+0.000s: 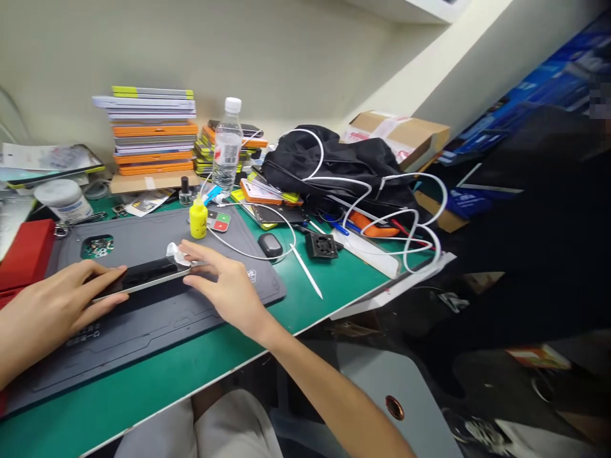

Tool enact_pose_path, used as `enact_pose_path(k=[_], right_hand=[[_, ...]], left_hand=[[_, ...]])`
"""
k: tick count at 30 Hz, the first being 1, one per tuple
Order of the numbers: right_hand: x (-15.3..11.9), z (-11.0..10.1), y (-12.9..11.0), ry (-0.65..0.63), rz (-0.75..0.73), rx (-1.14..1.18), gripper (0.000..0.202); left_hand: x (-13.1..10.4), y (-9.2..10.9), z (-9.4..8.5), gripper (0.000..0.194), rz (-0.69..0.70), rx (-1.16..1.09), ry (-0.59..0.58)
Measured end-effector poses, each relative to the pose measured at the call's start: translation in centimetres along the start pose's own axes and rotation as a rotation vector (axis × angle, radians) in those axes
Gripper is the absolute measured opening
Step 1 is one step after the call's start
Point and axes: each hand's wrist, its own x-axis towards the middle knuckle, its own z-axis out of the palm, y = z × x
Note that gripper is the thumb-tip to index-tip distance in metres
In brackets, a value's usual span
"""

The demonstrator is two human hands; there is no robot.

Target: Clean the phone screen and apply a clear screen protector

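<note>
A thin tablet with a glossy black screen and a silver edge is held at a slant above the grey work mat. My left hand grips its left end, thumb along the near edge and fingers over the far side. At the opposite end, my right hand has its fingers closed on a crumpled white tissue against the screen, with the thumb by the near edge. Just beyond the tissue stands a small yellow bottle with a narrow nozzle.
Stacked boxed parts, a water bottle and a black bag line the wall. A white cable loops over the green table. A white stylus and small black fan lie rightward. A person in dark clothing is at the right.
</note>
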Motion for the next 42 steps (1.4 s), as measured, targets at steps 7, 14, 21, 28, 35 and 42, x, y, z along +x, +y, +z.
enact_pose_path(k=[7,14,21,28,35,42], right_hand=[[0.5,-1.6,-0.7,0.06,-0.162,-0.351,0.033],[3.7,-0.3,0.8,-0.143,-0.313,-0.762,0.032],[3.7,-1.2,1.4,-0.011,-0.3,-0.717,0.031],[2.3,-1.2,0.4,0.175,-0.358,-0.545,0.032],[2.6,-1.1,1.6,0.063,-0.273,-0.577,0.025],[2.9,-0.8,1.7,-0.085,-0.306,-0.753,0.035]], left_hand=[[1.7,3.6,-1.1,0.092,-0.151,0.015,-0.006],[1.9,4.1,-1.8,0.088,-0.134,0.035,-0.02],[2.2,4.0,-1.6,0.101,-0.159,-0.041,-0.055],[2.5,3.9,-1.8,0.097,-0.183,-0.123,-0.071],[2.7,3.7,-2.0,0.1,-0.207,-0.186,-0.091],[2.4,2.4,-2.2,0.104,-0.195,-0.238,-0.148]])
